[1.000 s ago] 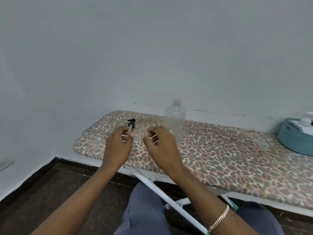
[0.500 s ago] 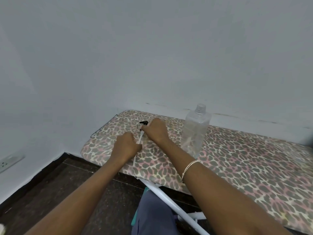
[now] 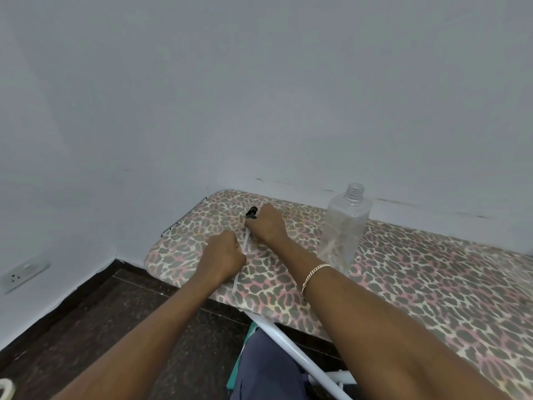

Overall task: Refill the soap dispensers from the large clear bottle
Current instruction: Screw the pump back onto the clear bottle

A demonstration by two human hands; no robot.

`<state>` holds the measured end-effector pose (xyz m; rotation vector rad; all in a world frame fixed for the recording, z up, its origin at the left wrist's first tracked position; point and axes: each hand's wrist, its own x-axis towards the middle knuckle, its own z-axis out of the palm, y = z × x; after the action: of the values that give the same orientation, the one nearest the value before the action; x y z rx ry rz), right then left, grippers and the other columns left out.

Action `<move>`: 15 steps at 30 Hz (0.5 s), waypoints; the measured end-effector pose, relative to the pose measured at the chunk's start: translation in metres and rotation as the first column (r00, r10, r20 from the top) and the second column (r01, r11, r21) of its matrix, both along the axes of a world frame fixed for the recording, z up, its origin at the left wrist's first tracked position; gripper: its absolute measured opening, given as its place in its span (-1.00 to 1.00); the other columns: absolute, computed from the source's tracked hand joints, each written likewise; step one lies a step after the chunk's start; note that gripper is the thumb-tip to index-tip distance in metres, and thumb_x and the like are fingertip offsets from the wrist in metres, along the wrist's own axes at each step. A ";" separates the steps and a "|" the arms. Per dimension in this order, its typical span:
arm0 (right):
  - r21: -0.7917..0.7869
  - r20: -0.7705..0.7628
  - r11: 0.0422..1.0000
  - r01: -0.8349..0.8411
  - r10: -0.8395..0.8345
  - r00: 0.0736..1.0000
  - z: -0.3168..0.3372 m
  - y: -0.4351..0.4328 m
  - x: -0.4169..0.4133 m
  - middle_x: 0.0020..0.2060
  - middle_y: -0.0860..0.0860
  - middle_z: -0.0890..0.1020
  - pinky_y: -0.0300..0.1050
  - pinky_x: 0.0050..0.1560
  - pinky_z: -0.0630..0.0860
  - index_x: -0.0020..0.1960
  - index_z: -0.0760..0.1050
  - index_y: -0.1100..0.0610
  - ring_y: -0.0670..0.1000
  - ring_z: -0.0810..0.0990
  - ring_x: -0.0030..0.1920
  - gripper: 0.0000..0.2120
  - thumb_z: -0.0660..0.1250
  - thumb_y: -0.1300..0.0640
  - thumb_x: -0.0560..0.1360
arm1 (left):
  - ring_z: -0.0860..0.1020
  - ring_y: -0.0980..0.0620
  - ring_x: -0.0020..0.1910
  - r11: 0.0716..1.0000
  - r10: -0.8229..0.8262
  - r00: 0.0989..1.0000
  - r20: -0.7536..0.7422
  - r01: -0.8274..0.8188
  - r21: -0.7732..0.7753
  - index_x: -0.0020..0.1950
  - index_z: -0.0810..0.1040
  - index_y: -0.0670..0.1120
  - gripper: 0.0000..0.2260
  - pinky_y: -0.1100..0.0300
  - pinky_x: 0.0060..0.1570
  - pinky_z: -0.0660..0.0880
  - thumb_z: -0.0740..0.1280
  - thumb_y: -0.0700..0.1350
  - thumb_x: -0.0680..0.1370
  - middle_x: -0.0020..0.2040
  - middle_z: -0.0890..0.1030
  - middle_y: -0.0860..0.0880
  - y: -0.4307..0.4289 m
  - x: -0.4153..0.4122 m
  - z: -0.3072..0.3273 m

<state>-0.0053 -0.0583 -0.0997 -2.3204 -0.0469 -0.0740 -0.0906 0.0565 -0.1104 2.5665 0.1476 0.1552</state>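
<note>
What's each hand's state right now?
Left hand: closed, gripping the white dip tube.
Right hand: closed on the black pump head at the tube's far end.

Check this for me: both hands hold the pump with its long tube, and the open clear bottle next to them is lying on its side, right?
Not quite: the head view shows the clear bottle standing upright on the leopard-print board, not on its side. The rest holds: it is open, and the left hand and right hand hold the pump.
</note>
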 end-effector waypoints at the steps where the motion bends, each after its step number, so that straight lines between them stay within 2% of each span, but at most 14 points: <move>1: 0.016 0.000 1.000 0.000 0.000 1.000 0.003 -0.001 0.000 -0.43 0.04 0.34 -0.14 -0.46 0.18 -0.32 0.20 0.09 -0.02 0.28 -0.45 -0.58 0.41 0.21 0.54 | 0.62 -0.11 -0.19 1.000 -0.004 1.000 0.010 0.004 -0.002 -0.11 0.57 -0.19 -0.95 -0.08 -0.13 0.61 0.43 -0.26 0.50 -0.18 0.63 -0.13 -0.001 -0.002 0.001; 4: 0.071 0.029 0.997 0.010 -0.012 1.000 0.017 -0.006 -0.004 -0.44 0.04 0.28 -0.13 -0.44 0.14 -0.32 0.17 0.07 0.00 0.22 -0.46 -0.56 0.43 0.23 0.50 | 0.62 -0.18 -0.19 1.000 -0.027 0.997 0.077 0.028 -0.003 -0.09 0.59 -0.29 -0.95 -0.04 -0.24 0.50 0.35 -0.31 0.51 -0.17 0.64 -0.21 -0.005 -0.007 0.006; 6: 0.134 0.056 0.991 0.020 -0.027 0.998 0.027 -0.010 -0.006 -0.44 0.04 0.29 -0.09 -0.40 0.21 -0.31 0.17 0.08 0.06 0.30 -0.42 -0.55 0.45 0.24 0.49 | 0.61 -0.19 -0.18 0.999 -0.047 0.992 0.120 0.046 0.005 -0.10 0.58 -0.29 -0.93 0.00 -0.25 0.44 0.31 -0.31 0.52 -0.18 0.63 -0.21 -0.008 -0.010 0.012; 9: 0.195 0.091 0.980 0.045 -0.064 0.994 0.046 -0.015 -0.012 -0.40 0.08 0.41 -0.04 -0.35 0.38 -0.28 0.28 0.14 0.12 0.50 -0.35 -0.63 0.48 0.22 0.47 | 0.58 -0.11 -0.22 0.998 -0.062 0.981 0.186 0.064 -0.005 -0.13 0.57 -0.22 -0.93 -0.03 -0.19 0.52 0.31 -0.34 0.50 -0.22 0.60 -0.13 -0.015 -0.018 0.027; 11: 0.242 0.131 0.969 0.040 -0.074 0.989 0.063 -0.019 -0.020 -0.37 0.07 0.46 -0.07 -0.35 0.43 -0.28 0.28 0.13 0.13 0.57 -0.33 -0.60 0.51 0.18 0.48 | 0.59 -0.08 -0.23 0.996 -0.076 0.966 0.247 0.084 -0.023 -0.12 0.58 -0.21 -0.91 -0.08 -0.15 0.57 0.32 -0.36 0.49 -0.23 0.61 -0.10 -0.020 -0.023 0.038; 13: 0.264 0.194 0.964 0.020 -0.073 0.978 0.084 -0.024 -0.031 -0.38 0.00 0.43 -0.13 -0.36 0.37 -0.30 0.25 0.08 0.06 0.50 -0.38 -0.54 0.53 0.12 0.50 | 0.60 -0.09 -0.23 0.994 -0.086 0.945 0.316 0.105 -0.041 -0.11 0.58 -0.21 -0.90 -0.07 -0.15 0.57 0.32 -0.36 0.48 -0.24 0.62 -0.10 -0.024 -0.028 0.048; 15: 0.263 0.264 0.965 0.010 -0.082 0.961 0.107 -0.030 -0.045 -0.36 -0.03 0.42 -0.15 -0.34 0.31 -0.28 0.29 0.09 0.00 0.44 -0.39 -0.57 0.52 0.06 0.54 | 0.59 -0.05 -0.24 0.990 -0.092 0.918 0.387 0.125 -0.063 -0.13 0.58 -0.19 -0.90 -0.03 -0.17 0.55 0.33 -0.36 0.48 -0.25 0.62 -0.07 -0.028 -0.033 0.060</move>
<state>-0.0508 -0.0880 0.0071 -2.0347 -0.1152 -0.4009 -0.1234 0.0283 -0.0509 2.3967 -0.1342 0.5904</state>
